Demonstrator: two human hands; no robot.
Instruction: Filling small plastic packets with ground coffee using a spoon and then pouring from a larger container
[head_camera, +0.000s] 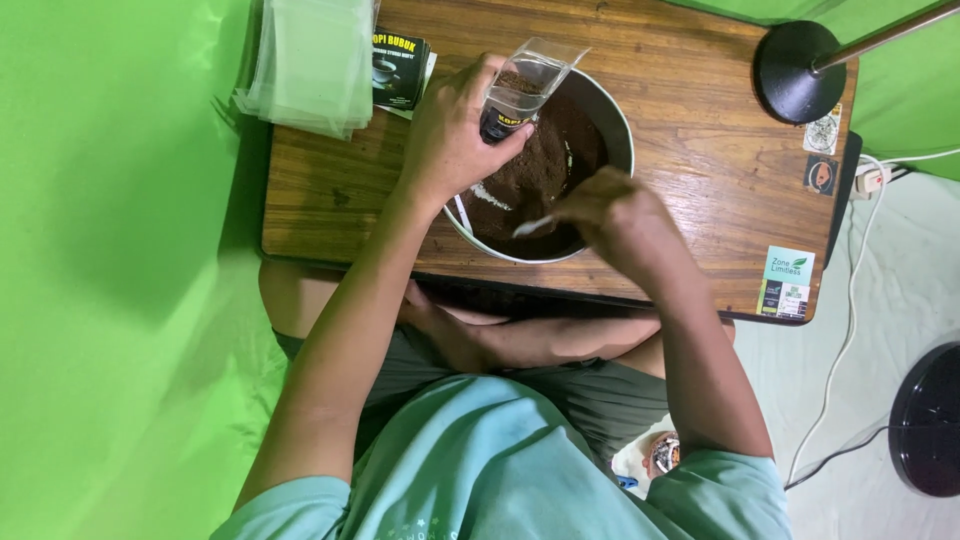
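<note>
Green backdrop surrounds a wooden desk (700, 120). Left hand (455, 135), fingers closed, grips a clear pouch (520, 90) above the metal bowl (612, 110) at 12 o'clock. Right hand (615, 215), fingers pinched, holds a white spoon (532, 226) over brown powder (540, 165). Empty pouches (310, 60) lie at 10 o'clock.

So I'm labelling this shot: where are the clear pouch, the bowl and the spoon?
clear pouch (522, 92), head view, its clear upper part.
bowl (612, 112), head view, right rim.
spoon (532, 227), head view, its white tip.
</note>
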